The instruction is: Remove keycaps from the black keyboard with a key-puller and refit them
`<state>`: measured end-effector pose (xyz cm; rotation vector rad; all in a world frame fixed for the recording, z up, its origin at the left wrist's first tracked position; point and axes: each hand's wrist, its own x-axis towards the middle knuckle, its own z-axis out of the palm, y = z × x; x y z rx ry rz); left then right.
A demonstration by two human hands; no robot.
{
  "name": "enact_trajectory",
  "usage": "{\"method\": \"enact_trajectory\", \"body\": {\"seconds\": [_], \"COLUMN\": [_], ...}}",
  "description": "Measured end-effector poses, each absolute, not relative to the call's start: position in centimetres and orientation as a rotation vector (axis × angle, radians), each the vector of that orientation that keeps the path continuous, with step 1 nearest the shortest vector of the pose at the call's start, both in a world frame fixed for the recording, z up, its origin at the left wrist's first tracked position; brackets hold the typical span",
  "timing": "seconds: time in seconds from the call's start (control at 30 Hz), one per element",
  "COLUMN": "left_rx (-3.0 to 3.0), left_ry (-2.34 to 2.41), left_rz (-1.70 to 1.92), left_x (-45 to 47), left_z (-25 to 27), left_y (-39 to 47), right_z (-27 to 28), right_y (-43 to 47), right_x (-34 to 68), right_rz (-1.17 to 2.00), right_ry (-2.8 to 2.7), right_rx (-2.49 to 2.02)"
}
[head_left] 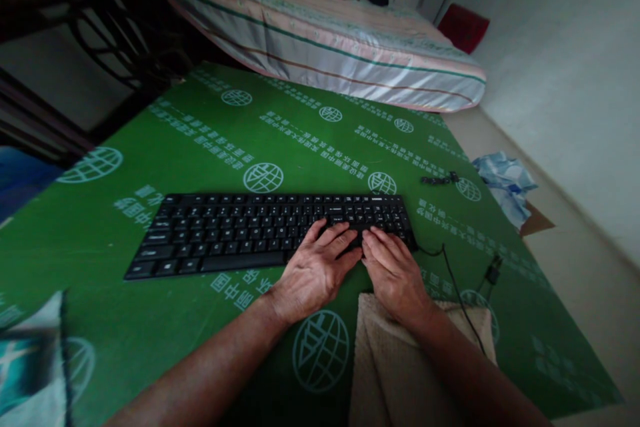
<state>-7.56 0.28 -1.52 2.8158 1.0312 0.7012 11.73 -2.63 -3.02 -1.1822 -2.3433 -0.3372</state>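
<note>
A black keyboard (240,230) with white lettering lies on the green table, its cable leaving at the right. My left hand (320,263) rests over the keys right of the middle, fingers stretched and a little apart, thumb pointing toward my other hand. Close beside it, my right hand (395,270) lies over the keys near the number pad, its fingers extended and side by side. The two hands nearly touch. Beneath them some keys are hidden, and I see nothing held in either hand.
Several small black pieces (440,179) lie beyond the keyboard on the green tabletop (200,140). A beige folded cloth (380,373) is under my right wrist. To the right are a thin cable (460,297) and a small black item (493,272). A bed (320,47) borders the far edge.
</note>
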Motion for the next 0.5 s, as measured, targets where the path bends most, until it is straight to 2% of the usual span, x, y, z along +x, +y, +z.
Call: {"method": "enact_trajectory", "body": {"seconds": [0.5], "left_rx": [2.834], "left_ry": [1.055], "left_rz": [0.700], "left_x": [-7.45], "left_z": [-1.67], "left_y": [0.15], "right_z": [-3.00], "right_y": [-3.43], "right_x": [11.15], "right_rz": [-0.404], "right_ry": [-2.373], "right_rx": [-1.267]}}
